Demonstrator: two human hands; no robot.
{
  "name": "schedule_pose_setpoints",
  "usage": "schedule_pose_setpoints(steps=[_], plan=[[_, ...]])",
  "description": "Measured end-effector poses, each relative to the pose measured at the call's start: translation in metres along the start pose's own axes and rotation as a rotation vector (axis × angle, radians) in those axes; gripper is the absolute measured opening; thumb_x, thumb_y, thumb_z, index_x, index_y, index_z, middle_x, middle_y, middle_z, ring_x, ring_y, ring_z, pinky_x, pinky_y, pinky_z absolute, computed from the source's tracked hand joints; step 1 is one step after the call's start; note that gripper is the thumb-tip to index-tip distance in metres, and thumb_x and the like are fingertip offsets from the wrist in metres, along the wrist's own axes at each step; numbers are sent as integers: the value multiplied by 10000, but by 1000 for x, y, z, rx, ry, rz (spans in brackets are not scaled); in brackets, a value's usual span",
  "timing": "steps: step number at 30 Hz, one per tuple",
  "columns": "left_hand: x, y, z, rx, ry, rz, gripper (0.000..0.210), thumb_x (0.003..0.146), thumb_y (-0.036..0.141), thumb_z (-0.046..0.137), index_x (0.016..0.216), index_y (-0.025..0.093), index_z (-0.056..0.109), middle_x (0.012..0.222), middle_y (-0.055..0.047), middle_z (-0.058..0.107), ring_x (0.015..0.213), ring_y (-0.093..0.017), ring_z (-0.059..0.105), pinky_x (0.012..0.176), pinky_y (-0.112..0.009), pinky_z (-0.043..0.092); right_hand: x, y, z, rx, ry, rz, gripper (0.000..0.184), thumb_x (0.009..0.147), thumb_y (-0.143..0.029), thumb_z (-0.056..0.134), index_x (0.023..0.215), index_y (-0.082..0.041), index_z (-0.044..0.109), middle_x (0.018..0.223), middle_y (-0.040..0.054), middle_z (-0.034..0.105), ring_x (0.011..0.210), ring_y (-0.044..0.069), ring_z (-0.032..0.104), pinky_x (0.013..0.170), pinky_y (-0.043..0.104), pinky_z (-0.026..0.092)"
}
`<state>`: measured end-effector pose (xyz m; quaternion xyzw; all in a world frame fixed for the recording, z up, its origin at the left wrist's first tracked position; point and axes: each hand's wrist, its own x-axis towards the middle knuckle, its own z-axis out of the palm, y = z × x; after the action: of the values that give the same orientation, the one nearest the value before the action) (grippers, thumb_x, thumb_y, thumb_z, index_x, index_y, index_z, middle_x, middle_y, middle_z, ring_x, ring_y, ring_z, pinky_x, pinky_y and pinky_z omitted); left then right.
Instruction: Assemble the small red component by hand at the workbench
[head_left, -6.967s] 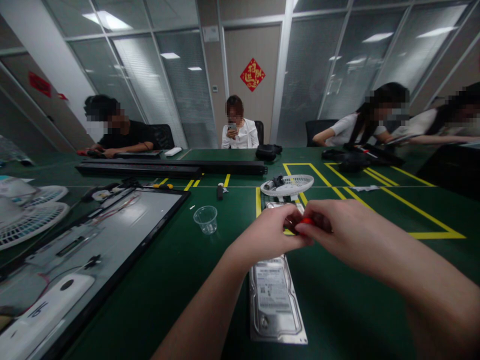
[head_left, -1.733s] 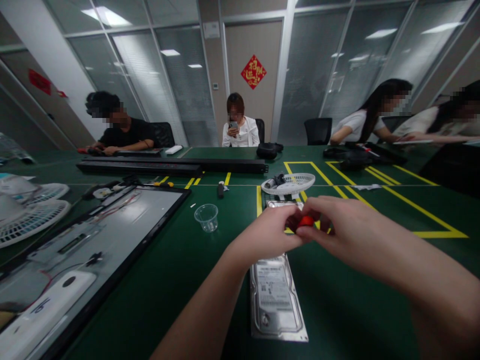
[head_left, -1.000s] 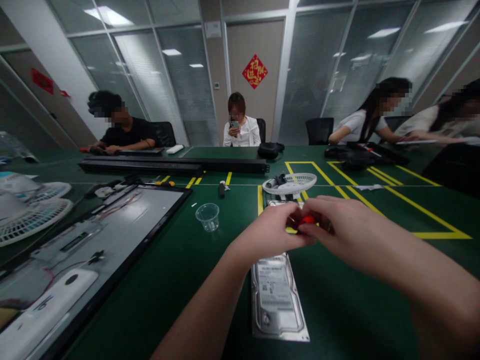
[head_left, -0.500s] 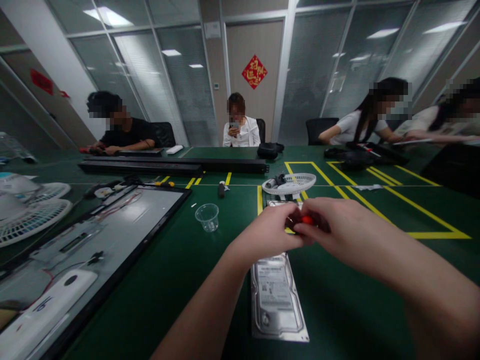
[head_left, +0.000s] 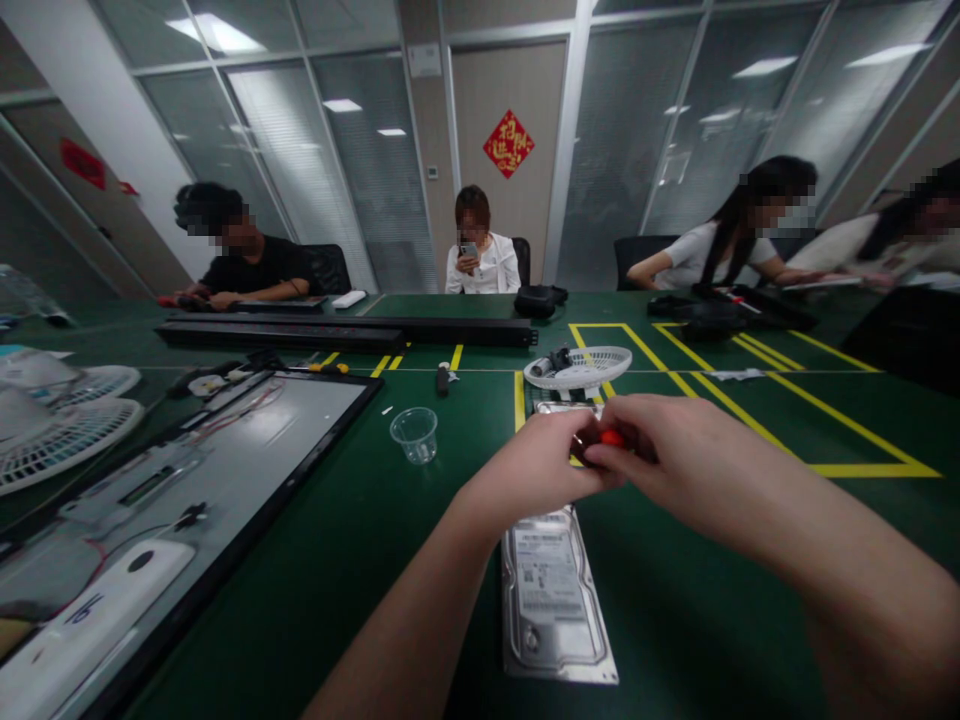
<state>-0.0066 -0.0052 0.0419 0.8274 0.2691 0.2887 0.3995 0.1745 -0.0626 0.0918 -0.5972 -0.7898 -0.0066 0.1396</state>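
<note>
My right hand (head_left: 667, 435) is closed in a pinch around a small thing with a bright red-orange part (head_left: 612, 438); its kind is mostly hidden by the fingers. My left hand (head_left: 551, 455) meets it fingertip to fingertip, also pinched, and a thin shiny bit shows between the two. Whatever the left fingers hold is hidden. Below both hands, a silver hard drive (head_left: 551, 600) lies flat on the green table, label up. Another silver piece (head_left: 566, 408) shows partly behind my hands.
A clear plastic cup (head_left: 414, 436) stands left of my hands. Beyond them lies a white round grille (head_left: 577, 368) with dark parts on it. An opened display panel (head_left: 247, 460) fills the left side, with a white device (head_left: 112, 610) on it. Several people sit across the table.
My hands stay almost in place, with only a slight shift of the fingers and the red-orange part. On the far right, a person's arm has moved a little.
</note>
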Motion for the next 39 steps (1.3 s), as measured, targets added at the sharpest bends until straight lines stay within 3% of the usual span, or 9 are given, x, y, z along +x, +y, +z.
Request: schedule_pose_setpoints(steps=[3, 8, 17, 23, 28, 31, 33, 36, 39], plan=[[0, -1, 0, -36, 1, -6, 197, 862, 195, 768, 1049, 155, 721, 1071, -89, 798, 947, -231, 735, 826, -329, 562, -1, 1, 0, 9, 15, -7, 81, 968, -313, 746, 994, -238, 764, 914, 64, 757, 801, 269, 702, 653, 367, 469], [0, -2, 2, -73, 67, -58, 295, 887, 196, 772, 1172, 163, 705, 1152, -108, 803, 1040, -259, 767, 890, -364, 600, -1, 0, -1, 63, 5, -90, 284, 951, -64, 633, 1127, -245, 764, 1125, 70, 752, 931, 248, 727, 798, 377, 525], [1, -1, 2, -19, 28, -28, 162, 869, 182, 761, 1024, 163, 718, 1037, -87, 798, 934, -229, 744, 788, -325, 571, 0, 4, 3, -9, 39, -27, 57, 986, -263, 722, 993, -221, 761, 914, 74, 754, 809, 266, 704, 652, 357, 461], [0, -2, 2, -37, 68, -57, 279, 899, 155, 732, 1177, 172, 712, 1147, -112, 803, 1047, -260, 764, 913, -388, 604, 1, 2, 1, 29, 15, -82, 278, 960, -57, 613, 1127, -225, 760, 1110, 82, 752, 917, 250, 728, 798, 374, 511], [1, -1, 2, -11, 28, -52, 263, 873, 212, 803, 1118, 162, 719, 1117, -110, 803, 1011, -255, 759, 862, -360, 596, 3, 4, 3, -4, 41, -53, 93, 1005, -205, 673, 999, -216, 765, 940, 77, 748, 809, 246, 693, 685, 355, 463], [0, 0, 1, 15, -3, -52, 197, 895, 217, 772, 1078, 159, 727, 1057, -96, 803, 946, -240, 749, 813, -341, 582, 0, 4, 2, -2, 48, -49, 83, 995, -270, 703, 957, -217, 754, 885, 72, 739, 771, 248, 686, 640, 348, 450], [0, 1, 0, 2, -1, -29, 215, 912, 188, 737, 1125, 158, 733, 1110, -102, 807, 983, -240, 755, 867, -353, 591, -2, 3, 0, 24, 64, -84, 82, 973, -207, 692, 1019, -218, 760, 967, 80, 753, 823, 249, 706, 684, 352, 488], [-1, 1, 0, -1, 26, -22, 276, 902, 147, 716, 1177, 161, 734, 1189, -113, 806, 1053, -252, 760, 946, -379, 594, -3, 2, -1, 46, 71, -132, 275, 917, -44, 620, 1083, -216, 758, 1074, 91, 756, 896, 246, 722, 773, 362, 523], [0, 0, 0, -4, 38, -23, 338, 883, 157, 736, 1220, 158, 722, 1194, -116, 802, 1062, -256, 759, 927, -370, 595, -2, 2, -1, 21, 57, -107, 233, 941, -58, 606, 1037, -210, 755, 1034, 94, 754, 868, 249, 713, 739, 359, 509]])
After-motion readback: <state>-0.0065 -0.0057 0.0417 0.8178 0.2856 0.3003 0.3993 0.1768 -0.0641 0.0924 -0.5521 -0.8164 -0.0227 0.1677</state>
